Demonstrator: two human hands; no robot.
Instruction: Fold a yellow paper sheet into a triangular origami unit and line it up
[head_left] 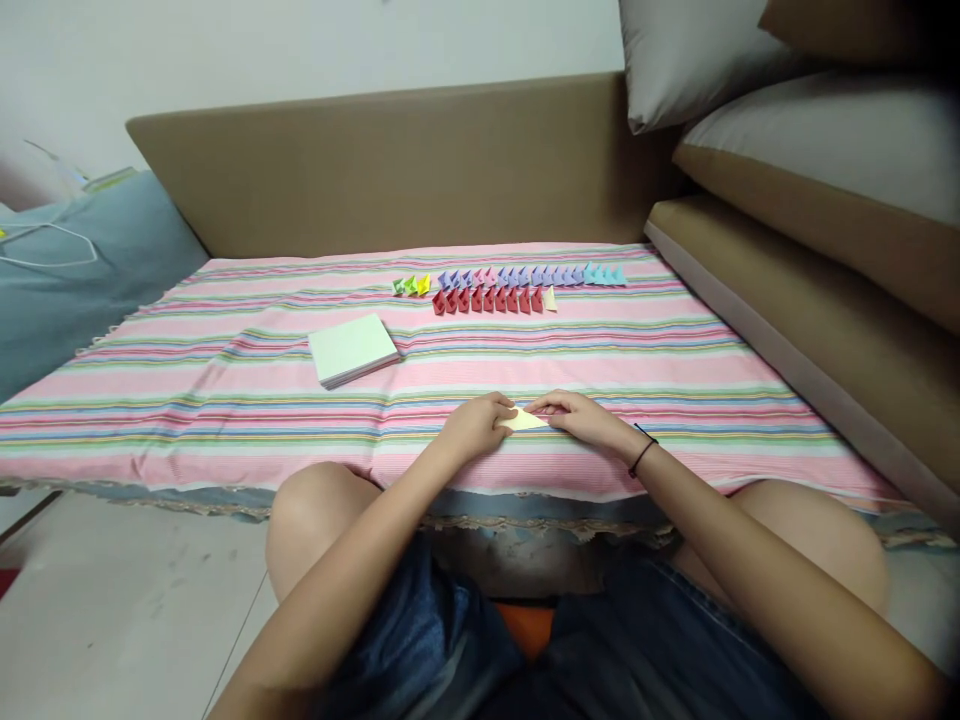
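Observation:
Between my two hands lies a small pale yellow folded paper [527,421], low over the striped cloth near its front edge. My left hand [480,424] grips the paper's left end, thumb on top. The fingers of my right hand [579,416] are bent and pinch its pointed right end. Beyond them stands a row of small red folded paper pieces [489,300], with one cream folded piece [550,299] at its right end. Behind that is a second row of folded pieces in green, yellow, purple [514,277], pink and light blue.
A stack of pale paper sheets [354,348] lies on the striped cloth [247,390], left of my hands. A brown padded backrest [390,170] closes off the far side. Large cushions [817,150] are piled at the right, and a blue-grey cushion [97,270] is at the left.

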